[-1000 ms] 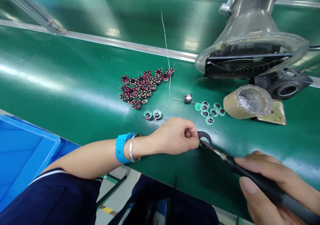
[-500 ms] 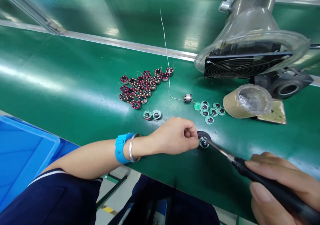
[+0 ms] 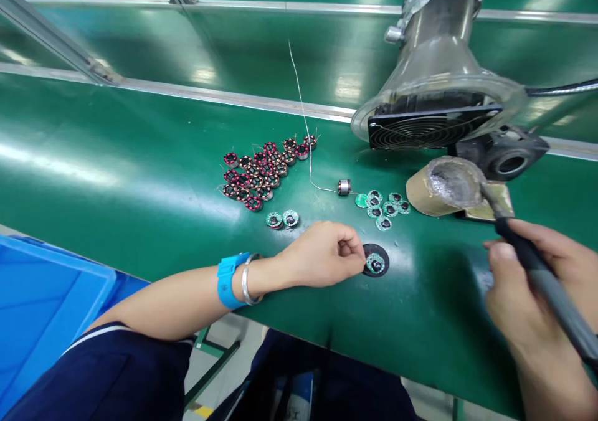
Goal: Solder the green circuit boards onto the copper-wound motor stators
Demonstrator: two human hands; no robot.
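Note:
My left hand (image 3: 327,254) is pinched closed at the left edge of a round green circuit board (image 3: 375,263), which sits on a black round pad (image 3: 383,270); the fingertips partly hide the contact. In my right hand (image 3: 527,290) is a soldering iron (image 3: 526,246), its handle gripped between thumb and fingers. The iron's metal end points up-left at the rim of a tan cup (image 3: 417,193) with a grey, shiny inside. Between the hands and the wall lie several loose circuit boards (image 3: 384,223) and a single motor stator (image 3: 344,187) with solder wire (image 3: 300,91) running through it.
Several copper-wound stators (image 3: 255,181) form a cluster left of the wire. Two boards on stators (image 3: 290,218) stand nearer me. A clear fume hood with a black fan (image 3: 430,128) overhangs the back right. A blue bin (image 3: 51,309) is at the left, below the green bench (image 3: 154,209).
My right hand has swung the soldering iron away from the circuit board, up and right to the tan cup. My left hand stays by the board. The view has shifted slightly.

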